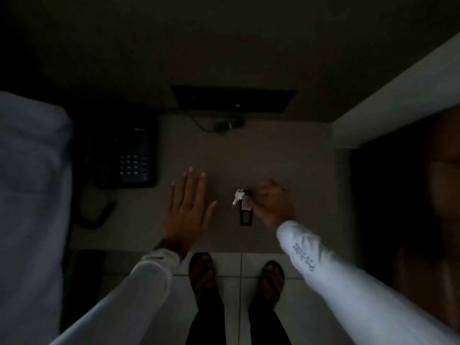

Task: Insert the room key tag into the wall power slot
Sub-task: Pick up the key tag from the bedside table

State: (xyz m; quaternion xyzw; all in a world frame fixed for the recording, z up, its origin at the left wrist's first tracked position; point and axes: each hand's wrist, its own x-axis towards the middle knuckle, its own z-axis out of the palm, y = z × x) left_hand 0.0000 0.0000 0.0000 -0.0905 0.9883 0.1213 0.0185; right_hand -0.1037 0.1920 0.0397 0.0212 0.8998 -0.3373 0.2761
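White-sleeved, the right hand point(272, 202) touches the dark rectangular key tag with silver key point(242, 204) lying on the dim grey tabletop point(286, 158), its grip unclear, while the left hand point(186, 207) rests flat, fingers spread, empty.

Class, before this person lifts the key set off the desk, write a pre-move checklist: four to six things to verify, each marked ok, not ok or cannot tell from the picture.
1. Key set on the desk, in plain view: ok.
2. Right hand at the key set: ok.
3. Fingers closed on the dark tag: cannot tell, blurred.
4. Left hand open, flat, apart from the keys: ok.
5. Telephone and its cord away from the keys: ok.
6. Wall power slot located: not ok, none in view.
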